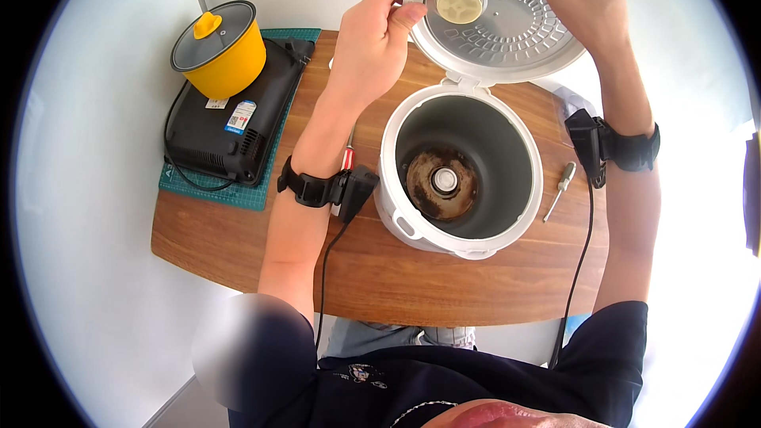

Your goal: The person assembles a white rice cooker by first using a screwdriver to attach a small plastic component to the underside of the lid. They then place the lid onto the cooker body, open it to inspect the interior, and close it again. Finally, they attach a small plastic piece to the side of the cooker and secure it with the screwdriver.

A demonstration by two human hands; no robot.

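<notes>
Working the raised lid, apparently: left hand pinches rim; right hand cropped, grip unclear. Next likely needs steadiness.

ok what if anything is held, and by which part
The open white lid, by its left rim, in the left hand; the right hand overlaps it, grip unclear.

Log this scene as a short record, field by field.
Left hand: thumb and fingers on left edge of white lid
Right hand: at the lid's upper right; grip unclear
Rice cooker: lid raised, inside base stained brown
Screwdriver: on the table, right of the cooker
Yellow pot: lidded, on a black appliance over a green mat
</notes>
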